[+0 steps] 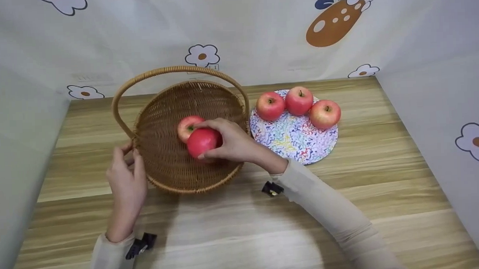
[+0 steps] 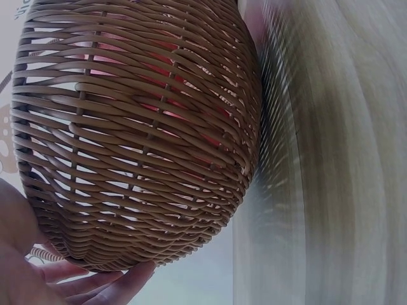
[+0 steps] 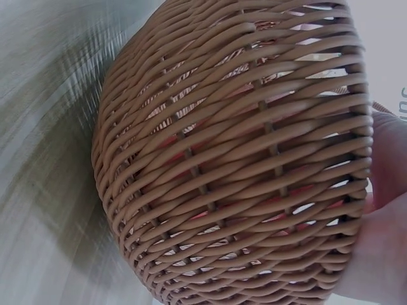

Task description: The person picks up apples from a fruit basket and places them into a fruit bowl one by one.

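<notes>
A brown wicker basket (image 1: 161, 173) with a tall arched handle (image 1: 177, 69) stands on the wooden table. My right hand (image 1: 236, 144) reaches over its rim and grips a red apple (image 1: 202, 143) between thumb and fingers, inside the basket. Partly behind that one, another apple (image 1: 188, 126) lies in the basket. My left hand (image 1: 127, 180) holds the basket's left rim near the foot of the handle. In the left wrist view, fingers (image 2: 130, 283) touch the woven side. The right wrist view shows mostly the basket's wall (image 3: 241, 159), with part of the hand behind it.
To the right of the basket lies a round mat (image 1: 291, 144) with a colourful squiggle pattern. Three apples (image 1: 299, 101) sit along its far side. Pale walls (image 1: 260, 38) printed with flowers enclose the wooden table (image 1: 384, 177) at the back and sides.
</notes>
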A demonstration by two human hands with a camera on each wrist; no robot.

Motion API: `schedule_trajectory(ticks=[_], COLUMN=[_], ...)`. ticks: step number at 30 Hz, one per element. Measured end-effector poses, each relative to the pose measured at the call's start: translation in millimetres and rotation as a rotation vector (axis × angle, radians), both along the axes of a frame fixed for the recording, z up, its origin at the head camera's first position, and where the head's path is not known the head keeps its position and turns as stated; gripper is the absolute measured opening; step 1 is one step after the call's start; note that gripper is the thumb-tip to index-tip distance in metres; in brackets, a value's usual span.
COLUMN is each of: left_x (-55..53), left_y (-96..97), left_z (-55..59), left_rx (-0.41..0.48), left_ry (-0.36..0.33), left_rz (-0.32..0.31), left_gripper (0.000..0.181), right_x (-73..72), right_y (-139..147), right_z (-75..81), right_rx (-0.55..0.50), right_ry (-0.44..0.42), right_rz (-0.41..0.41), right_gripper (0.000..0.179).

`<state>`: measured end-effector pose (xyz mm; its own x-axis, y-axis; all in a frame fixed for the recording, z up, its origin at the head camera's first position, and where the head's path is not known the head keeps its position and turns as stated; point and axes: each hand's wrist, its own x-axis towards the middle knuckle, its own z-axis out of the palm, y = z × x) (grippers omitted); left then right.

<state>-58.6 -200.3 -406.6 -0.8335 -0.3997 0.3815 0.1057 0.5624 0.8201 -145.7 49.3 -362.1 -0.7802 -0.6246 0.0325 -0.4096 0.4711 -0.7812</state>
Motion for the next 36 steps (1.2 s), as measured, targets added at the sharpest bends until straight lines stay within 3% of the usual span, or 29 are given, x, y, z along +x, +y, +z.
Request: schedule_trajectory(ticks=[12, 21, 36], left_x=[1.9, 2.1, 0.0], left_y=[-0.1, -0.3, -0.3], left_z=[2.9, 2.1, 0.3], left_rx=[0.009, 0.012, 0.013], left_ry=[-0.035, -0.033, -0.023], left_rz=[-0.012, -0.013, -0.007], left_gripper=[0.03, 0.03, 0.029], right_x=[7.1, 18.3, 33.5], right_y=[1.8, 5.6, 21.9], right_z=[8.2, 19.0, 34.1], right_rx=[-0.105, -0.166, -0.21], right_ry=[0.051, 0.006, 0.011], right_rz=[-0.041, -0.057, -0.099], right_gripper=[0.066, 0.068, 0.068])
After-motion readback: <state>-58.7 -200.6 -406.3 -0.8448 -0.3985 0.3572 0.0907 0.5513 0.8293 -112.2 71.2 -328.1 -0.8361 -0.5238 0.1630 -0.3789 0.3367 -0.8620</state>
